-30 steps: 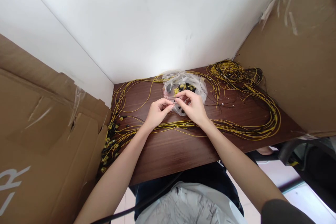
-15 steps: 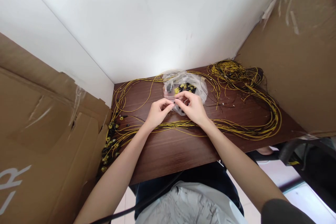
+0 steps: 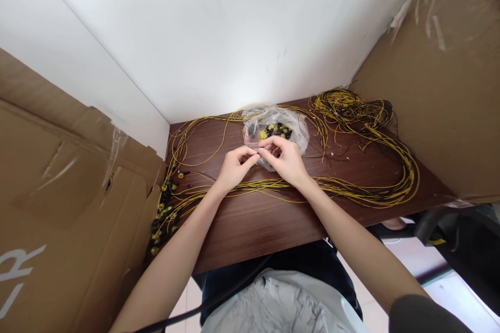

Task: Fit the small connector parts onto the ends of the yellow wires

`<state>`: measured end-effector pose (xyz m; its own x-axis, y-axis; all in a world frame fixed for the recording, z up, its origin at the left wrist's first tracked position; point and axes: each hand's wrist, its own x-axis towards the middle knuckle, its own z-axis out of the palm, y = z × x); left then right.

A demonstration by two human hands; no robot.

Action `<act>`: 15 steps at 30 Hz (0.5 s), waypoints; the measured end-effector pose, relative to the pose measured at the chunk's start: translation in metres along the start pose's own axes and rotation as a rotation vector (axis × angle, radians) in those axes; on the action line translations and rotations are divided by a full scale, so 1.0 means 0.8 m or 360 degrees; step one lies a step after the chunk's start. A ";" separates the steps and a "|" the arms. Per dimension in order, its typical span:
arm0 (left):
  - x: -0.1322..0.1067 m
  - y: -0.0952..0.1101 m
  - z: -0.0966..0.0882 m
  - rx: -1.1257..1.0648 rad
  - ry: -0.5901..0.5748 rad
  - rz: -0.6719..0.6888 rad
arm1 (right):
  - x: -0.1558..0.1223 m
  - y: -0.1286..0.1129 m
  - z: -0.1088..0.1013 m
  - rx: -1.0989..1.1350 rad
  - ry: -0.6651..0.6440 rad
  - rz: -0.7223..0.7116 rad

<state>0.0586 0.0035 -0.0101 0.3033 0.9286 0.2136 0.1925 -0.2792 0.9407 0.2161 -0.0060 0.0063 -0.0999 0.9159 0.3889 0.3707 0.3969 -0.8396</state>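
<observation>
My left hand [image 3: 235,167] and my right hand [image 3: 286,160] meet fingertip to fingertip in front of a clear plastic bag [image 3: 300,132]. Both are closed in a pinch. What lies between the fingertips is too small to make out; a thin dark wire seems to run there. Small yellow and black connector parts [image 3: 278,130] lie in the open bag just beyond my right fingers. Beneath both wrists a bundle of yellow and black wires [image 3: 269,185] stretches across the brown table [image 3: 250,229].
A tangled heap of wires [image 3: 347,106] sits at the back right, looping round to the front. Wire ends with yellow and black connectors [image 3: 162,218] pile up at the left edge. Cardboard [image 3: 70,192] stands on the left, more cardboard [image 3: 441,104] on the right, and a white wall [image 3: 234,36] behind.
My right fingertips have shifted very slightly left, closer against my left ones. Both hands otherwise keep their place and their pinch.
</observation>
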 end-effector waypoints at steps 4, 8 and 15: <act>-0.001 -0.001 -0.001 0.0085 -0.0034 -0.0011 | 0.000 0.002 -0.001 0.0004 0.0114 0.0029; -0.002 0.000 0.000 0.0097 -0.0048 -0.0032 | 0.001 0.003 -0.002 0.0034 0.0142 0.0054; -0.002 0.000 -0.001 0.0075 -0.0076 -0.0030 | 0.000 -0.001 -0.001 0.0007 0.0023 0.0040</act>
<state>0.0573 0.0026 -0.0098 0.3430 0.9215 0.1823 0.2419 -0.2742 0.9308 0.2166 -0.0064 0.0070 -0.0774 0.9246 0.3730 0.3691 0.3741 -0.8508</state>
